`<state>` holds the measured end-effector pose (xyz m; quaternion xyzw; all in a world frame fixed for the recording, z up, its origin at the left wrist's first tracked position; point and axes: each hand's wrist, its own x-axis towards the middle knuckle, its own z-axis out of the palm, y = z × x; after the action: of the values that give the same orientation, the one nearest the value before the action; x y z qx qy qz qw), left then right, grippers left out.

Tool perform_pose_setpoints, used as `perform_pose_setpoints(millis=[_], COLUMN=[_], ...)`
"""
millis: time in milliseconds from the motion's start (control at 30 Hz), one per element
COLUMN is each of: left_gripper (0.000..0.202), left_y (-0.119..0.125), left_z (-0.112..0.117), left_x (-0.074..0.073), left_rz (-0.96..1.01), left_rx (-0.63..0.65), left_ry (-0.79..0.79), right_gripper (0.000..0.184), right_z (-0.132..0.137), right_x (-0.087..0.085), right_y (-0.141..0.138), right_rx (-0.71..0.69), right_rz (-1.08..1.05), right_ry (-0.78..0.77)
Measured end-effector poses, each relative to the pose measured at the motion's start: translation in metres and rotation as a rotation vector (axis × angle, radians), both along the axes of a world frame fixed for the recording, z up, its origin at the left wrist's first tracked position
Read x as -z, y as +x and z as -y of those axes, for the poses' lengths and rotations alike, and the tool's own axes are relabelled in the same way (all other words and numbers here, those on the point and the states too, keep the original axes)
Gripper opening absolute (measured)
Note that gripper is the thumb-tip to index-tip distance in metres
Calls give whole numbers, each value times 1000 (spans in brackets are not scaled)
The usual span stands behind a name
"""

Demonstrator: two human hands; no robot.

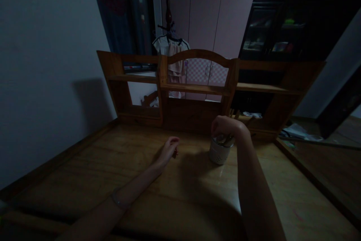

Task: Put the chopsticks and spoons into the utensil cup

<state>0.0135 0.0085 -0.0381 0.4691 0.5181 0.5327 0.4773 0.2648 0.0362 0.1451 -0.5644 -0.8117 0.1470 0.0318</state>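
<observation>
A light-coloured utensil holder [219, 152] with small dark holes in its lower wall stands on the wooden desk [135, 150]. Several utensils with wooden-looking handles [237, 115] stick up from it. My right hand [225, 125] bends down over its mouth from above, fingers pointing inward and closed. What those fingers grip is hidden in shadow. To the left of the holder, my left hand [170, 147] is low at the desk surface. Its fingers are loosely curved and apart, and no object shows in them.
A wooden shelf unit [197, 88] runs along the desk's back edge, close behind the holder. A wall [50, 64] borders the left side. Beyond are a clothes rack [168, 13], a pink wardrobe [205, 23] and a dark cabinet [296, 23]. The room is dim.
</observation>
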Motion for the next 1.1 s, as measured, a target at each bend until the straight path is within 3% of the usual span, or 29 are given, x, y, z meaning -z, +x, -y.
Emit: perform_pose_setpoints(millis=[633,1100], left_gripper=[23,36], left_y=[-1,0], left_z=[-6,-7], left_x=[7,8], left_rz=[-2,-30], left_rx=[-4,49], left_ry=[9,20], right_gripper=[16,10], right_z=[-2,11], right_x=[-1,-18], right_y=[1,7], right_rx=[57,135], right_rz=[55,-132], right_ry=[27,229])
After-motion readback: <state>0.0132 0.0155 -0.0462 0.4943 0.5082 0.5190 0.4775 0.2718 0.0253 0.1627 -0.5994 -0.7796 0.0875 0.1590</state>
